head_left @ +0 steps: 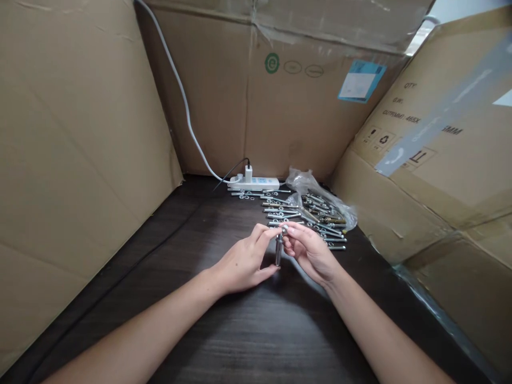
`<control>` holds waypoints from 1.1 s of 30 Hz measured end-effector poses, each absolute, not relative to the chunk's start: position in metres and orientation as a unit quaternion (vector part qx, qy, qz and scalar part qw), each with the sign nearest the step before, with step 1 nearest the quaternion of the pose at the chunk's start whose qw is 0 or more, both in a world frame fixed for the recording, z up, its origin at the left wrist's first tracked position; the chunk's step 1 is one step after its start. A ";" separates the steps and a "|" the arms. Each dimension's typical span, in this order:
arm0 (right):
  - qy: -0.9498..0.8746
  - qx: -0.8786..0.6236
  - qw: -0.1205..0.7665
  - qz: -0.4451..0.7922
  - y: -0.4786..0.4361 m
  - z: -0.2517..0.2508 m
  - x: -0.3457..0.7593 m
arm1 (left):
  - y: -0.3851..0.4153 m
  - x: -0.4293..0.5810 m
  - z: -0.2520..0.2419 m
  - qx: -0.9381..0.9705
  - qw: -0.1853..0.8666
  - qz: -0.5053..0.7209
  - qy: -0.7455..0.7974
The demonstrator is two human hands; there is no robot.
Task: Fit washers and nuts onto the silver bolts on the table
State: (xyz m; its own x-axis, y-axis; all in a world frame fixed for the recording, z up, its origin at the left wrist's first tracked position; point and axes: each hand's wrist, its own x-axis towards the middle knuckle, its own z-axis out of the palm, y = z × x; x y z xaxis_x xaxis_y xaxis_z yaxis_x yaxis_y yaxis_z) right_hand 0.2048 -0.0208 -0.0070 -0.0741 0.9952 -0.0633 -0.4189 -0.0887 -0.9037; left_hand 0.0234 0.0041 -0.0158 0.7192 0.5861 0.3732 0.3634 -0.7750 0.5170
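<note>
My left hand (244,261) and my right hand (310,250) meet over the dark wooden table (248,330). Between them a metal bolt (279,250) stands upright. The fingertips of both hands pinch its top end, where a small nut or washer sits. My left thumb rests lower, beside the bolt's shaft. Just beyond the hands lie rows of several similar bolts (280,210) with loose washers.
A clear plastic bag (320,200) with more bolts lies at the right of the rows. A white power strip (256,183) with a plugged charger and a white cable sits at the back. Cardboard boxes (80,149) wall in the table on the left, back and right.
</note>
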 end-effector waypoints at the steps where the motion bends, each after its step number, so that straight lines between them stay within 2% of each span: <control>1: -0.381 -0.393 0.560 0.622 -0.022 -0.008 0.205 | 0.004 0.024 -0.015 0.904 0.212 0.264 0.261; 10: -0.435 -0.441 0.573 0.536 -0.020 -0.019 0.206 | 0.002 0.025 -0.010 0.908 0.219 0.244 0.261; 23: -0.403 -0.413 0.567 0.588 -0.021 -0.022 0.206 | 0.003 0.024 -0.010 0.914 0.199 0.240 0.258; 33: -0.505 -0.428 0.537 0.523 -0.022 -0.024 0.204 | 0.004 0.025 -0.009 0.917 0.174 0.221 0.283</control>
